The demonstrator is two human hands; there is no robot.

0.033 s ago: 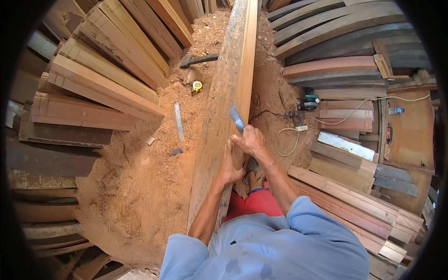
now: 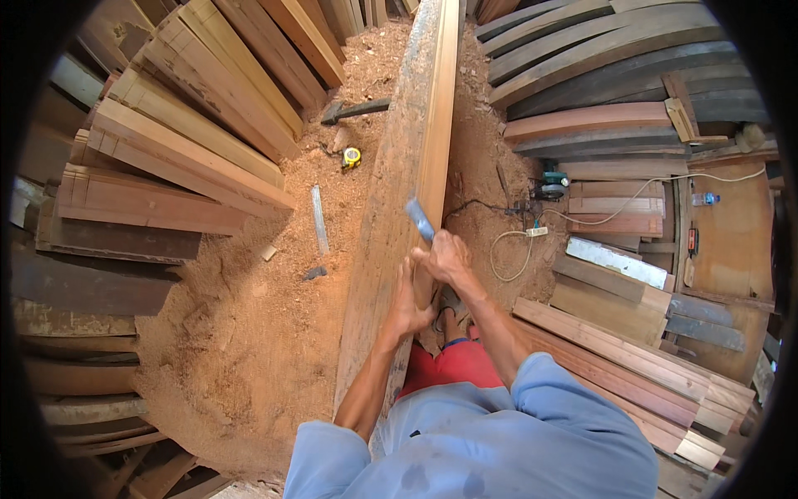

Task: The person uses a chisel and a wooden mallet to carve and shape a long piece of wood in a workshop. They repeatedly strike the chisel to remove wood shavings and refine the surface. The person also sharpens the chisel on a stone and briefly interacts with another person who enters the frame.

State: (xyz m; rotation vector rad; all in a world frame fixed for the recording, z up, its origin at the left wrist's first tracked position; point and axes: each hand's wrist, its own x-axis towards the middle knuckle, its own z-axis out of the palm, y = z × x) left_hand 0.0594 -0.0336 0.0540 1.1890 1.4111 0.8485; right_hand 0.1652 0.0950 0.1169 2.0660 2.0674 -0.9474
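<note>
Just beyond my left hand, my right hand is closed around a flat shiny metal blade like a wide chisel. Its blade points away and to the left over the wood, and whatever handle it has is hidden in my fist. A light narrow plank lies lengthwise along the right side of a long weathered beam. My left hand grips the near part of that plank, its fingers along the left side and its thumb to the right. The two hands are close together, almost touching.
Left of the beam, on sawdust-covered ground, lie a hammer, a yellow tape measure and a metal strip. To the right are a circular saw, a white power strip with cables, and stacked boards. More timber lines the left.
The blade has shifted slightly toward me and left, with my right hand drawn back a little. My left hand stays almost where it was on the plank.
</note>
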